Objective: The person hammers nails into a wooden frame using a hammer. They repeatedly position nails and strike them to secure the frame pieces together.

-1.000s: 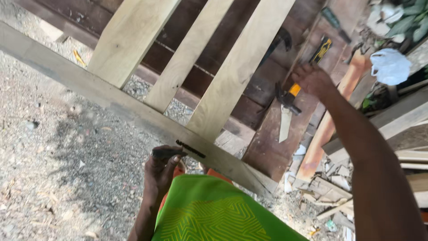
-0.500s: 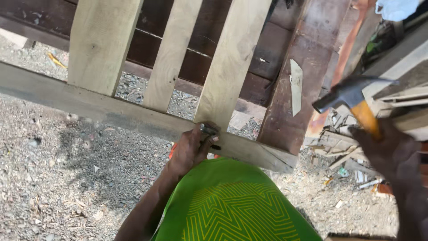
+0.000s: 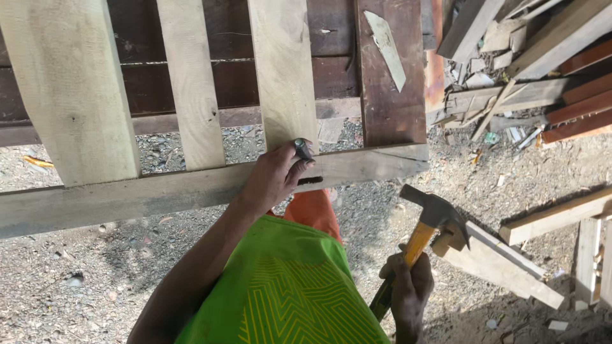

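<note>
- Head view: the left hand [image 3: 273, 178] rests on the pale cross rail [image 3: 159, 191] of a wooden slat frame, fingers pinched narrow around a small dark nail [image 3: 301, 149] at the foot of the middle slat [image 3: 280, 70] — its tip is hidden.
- The right hand [image 3: 408, 293] is closed around the yellow handle of a claw hammer [image 3: 426, 224], low at the right, well apart from the rail.
- The hammer's long axis runs up and to the right — head uppermost, above the gravel ground [image 3: 76, 274].
- Scrap boards [image 3: 510, 70] lie heaped at upper right.
</note>
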